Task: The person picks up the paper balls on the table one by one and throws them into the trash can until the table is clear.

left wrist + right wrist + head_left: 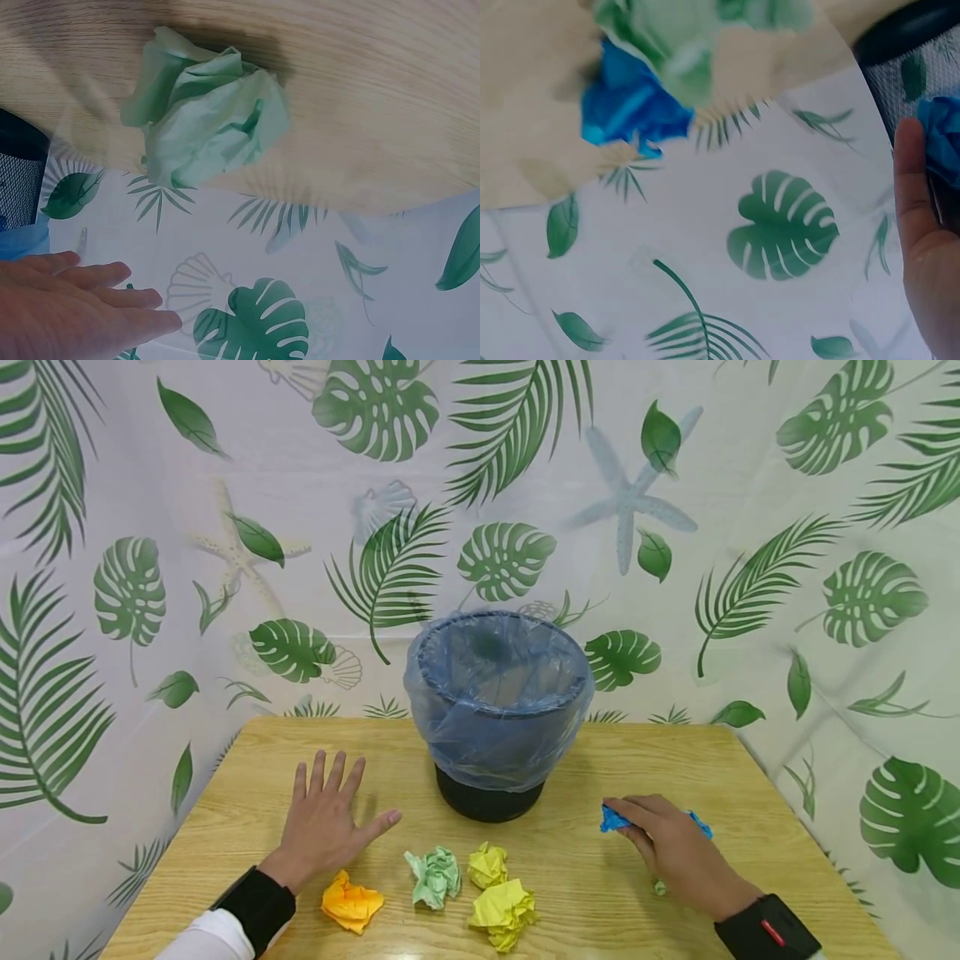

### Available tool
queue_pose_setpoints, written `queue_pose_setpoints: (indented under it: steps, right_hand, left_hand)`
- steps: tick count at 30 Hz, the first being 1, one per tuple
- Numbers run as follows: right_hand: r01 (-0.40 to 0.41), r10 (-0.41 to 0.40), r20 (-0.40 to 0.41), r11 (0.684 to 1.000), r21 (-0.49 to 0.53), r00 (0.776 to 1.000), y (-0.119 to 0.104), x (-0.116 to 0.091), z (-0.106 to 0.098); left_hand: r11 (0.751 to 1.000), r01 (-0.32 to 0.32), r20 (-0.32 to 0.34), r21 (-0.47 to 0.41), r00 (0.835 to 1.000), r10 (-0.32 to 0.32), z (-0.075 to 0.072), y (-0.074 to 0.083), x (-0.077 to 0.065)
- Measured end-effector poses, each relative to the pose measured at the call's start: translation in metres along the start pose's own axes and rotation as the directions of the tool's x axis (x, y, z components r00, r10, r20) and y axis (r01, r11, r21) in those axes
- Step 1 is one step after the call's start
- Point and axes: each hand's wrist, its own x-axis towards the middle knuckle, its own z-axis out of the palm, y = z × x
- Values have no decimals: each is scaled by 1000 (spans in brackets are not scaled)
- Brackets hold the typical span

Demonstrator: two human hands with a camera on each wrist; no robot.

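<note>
My right hand [678, 852] pinches a crumpled blue paper [614, 819] between thumb and fingers, to the right of the bin; the held piece shows at the edge of the right wrist view. A second blue paper [634, 105] lies beyond that hand, beside a crumpled green paper [667, 45]. In the head view the hand mostly hides both. On the left, my left hand [322, 818] is spread with straight fingers and holds nothing. Closest to it is an orange crumpled paper [352, 902], just below the wrist. A light green crumpled paper [210, 112] fills the upper left wrist view.
A black mesh bin [491, 797] lined with a blue plastic bag [495, 739] stands at the back middle of the wooden table [600, 893]. At the front middle lie a light green paper [435, 877] and two yellow papers [504, 912]. Leaf-patterned cloth [495, 485] hangs behind.
</note>
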Motion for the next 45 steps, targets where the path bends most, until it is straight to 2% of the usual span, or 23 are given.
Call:
queue_pose_setpoints:
  steps: [7,12,17,21,29,36,45]
  right_hand:
    - [-1,1,-129,1000,-5,992,-7,39,-34]
    - [14,-14,-211,1000,-1,977,-14,69,-55]
    - [61,-58,-285,998,1,957,-21,99,-69]
    - [96,-92,-308,995,0,947,-26,122,-74]
    - [105,-88,-241,993,60,967,-34,161,-73]
    - [41,-32,-79,992,116,996,-43,186,-67]
    - [-58,48,75,990,131,996,-52,203,-60]
  left_hand:
    - [1000,-4,-2,-5,1000,4,0,2,0]
    - [1000,-3,11,10,1000,3,1,3,1]
    - [1000,-1,5,5,1000,1,2,4,1]
    - [1000,-1,5,1,1000,1,4,5,0]
    - [1000,-6,14,-6,1000,6,4,5,-1]
    - [1000,-4,24,-9,1000,4,6,5,-3]
    - [1000,-5,20,-2,1000,5,6,4,-1]
